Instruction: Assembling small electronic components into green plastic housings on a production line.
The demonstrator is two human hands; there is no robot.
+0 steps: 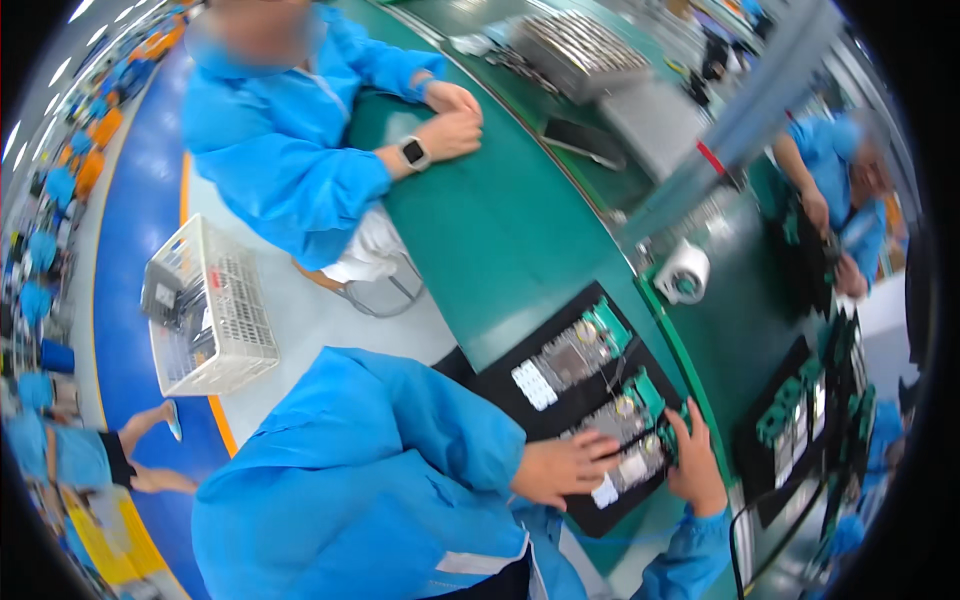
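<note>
Several circuit boards lie on a black mat [490,383] at the front of the green bench. One circuit board [570,358], with green parts at its far end and white blocks at the near end, lies untouched. My left hand [568,470] rests palm down over the nearer boards, its fingers stretched and apart. At the far end of the nearest board [640,466], my right hand [700,468] has its thumb and forefinger around the green end piece. The fingertips there are partly hidden. A thin dark cable [618,368] crosses between the boards.
A co-worker's clasped hands [450,125] rest on the green bench [490,230]. A green rail [672,345] runs behind my mat. Beyond it are a white roll [686,272], a grey post [730,130] and more boards [790,420]. A white crate [235,345] stands on the floor at left.
</note>
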